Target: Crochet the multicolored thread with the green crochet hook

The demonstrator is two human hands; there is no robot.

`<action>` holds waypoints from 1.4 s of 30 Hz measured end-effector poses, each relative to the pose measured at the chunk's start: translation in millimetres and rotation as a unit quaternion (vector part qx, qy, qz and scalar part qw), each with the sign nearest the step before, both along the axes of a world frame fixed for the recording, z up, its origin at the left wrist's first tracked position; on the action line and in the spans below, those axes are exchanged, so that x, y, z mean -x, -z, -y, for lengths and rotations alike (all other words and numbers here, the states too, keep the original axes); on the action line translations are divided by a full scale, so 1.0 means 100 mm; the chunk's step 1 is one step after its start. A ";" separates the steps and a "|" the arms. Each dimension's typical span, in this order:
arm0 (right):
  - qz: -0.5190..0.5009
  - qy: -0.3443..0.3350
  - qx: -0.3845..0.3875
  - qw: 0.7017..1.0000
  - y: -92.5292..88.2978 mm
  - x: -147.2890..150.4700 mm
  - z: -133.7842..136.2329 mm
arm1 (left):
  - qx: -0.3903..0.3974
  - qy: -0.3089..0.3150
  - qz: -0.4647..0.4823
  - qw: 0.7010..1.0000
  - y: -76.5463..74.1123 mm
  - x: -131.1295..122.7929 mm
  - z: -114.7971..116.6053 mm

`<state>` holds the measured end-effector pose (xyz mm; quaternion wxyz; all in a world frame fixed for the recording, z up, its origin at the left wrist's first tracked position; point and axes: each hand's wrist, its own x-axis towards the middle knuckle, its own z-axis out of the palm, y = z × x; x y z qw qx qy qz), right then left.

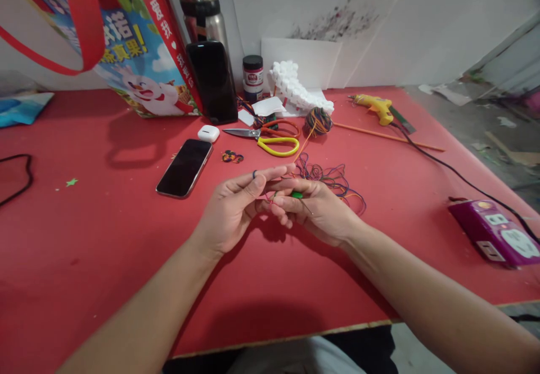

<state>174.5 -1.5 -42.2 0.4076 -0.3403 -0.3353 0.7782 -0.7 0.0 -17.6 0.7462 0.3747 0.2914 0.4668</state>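
Observation:
Over the middle of the red table, my two hands meet at the fingertips. My left hand (230, 211) pinches a bit of multicoloured yarn, and a dark loop of it circles one finger. In my right hand (324, 211) is a thin metal crochet hook with a green grip (296, 194), its shaft crossing the thumb. Small reddish strands show between the fingers; the piece there is mostly hidden. Loose yarn (333, 177) lies tangled just behind my right hand, and an orange strand runs back to the yarn ball (318, 121).
Behind my hands lie scissors (278, 146), yarn scraps (232, 156), a phone (184, 169) and a white earphone case (208, 133). A gift bag (147, 81), upright phone (213, 81) and white textured piece (295, 87) stand farther back. Rightward are a glue gun (375, 106) and purple power strip (493, 230).

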 end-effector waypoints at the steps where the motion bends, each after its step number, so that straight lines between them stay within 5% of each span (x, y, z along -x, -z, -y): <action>1: 0.001 -0.005 0.000 1.000 0.00 -0.01 -0.01 | -0.003 0.000 -0.003 1.000 0.00 0.00 0.00; 6: 0.027 -0.028 -0.004 0.999 -0.06 -0.06 -0.02 | -0.019 -0.005 -0.015 1.000 -0.01 0.02 0.01; 18: 0.174 0.001 -0.160 0.972 -0.18 -0.02 0.06 | -0.029 -0.002 -0.004 1.000 -0.02 0.03 -0.01; 28: 0.108 0.007 -0.086 0.990 -0.10 0.03 0.03 | -0.067 -0.030 -0.018 0.997 0.00 -0.03 0.02; 35: 0.142 -0.002 -0.083 0.986 -0.13 0.02 0.05 | -0.023 -0.032 -0.011 0.999 -0.01 -0.03 0.00; 42: 0.046 0.021 -0.031 0.998 -0.12 0.04 0.03 | -0.039 -0.034 -0.007 0.999 0.01 -0.03 -0.02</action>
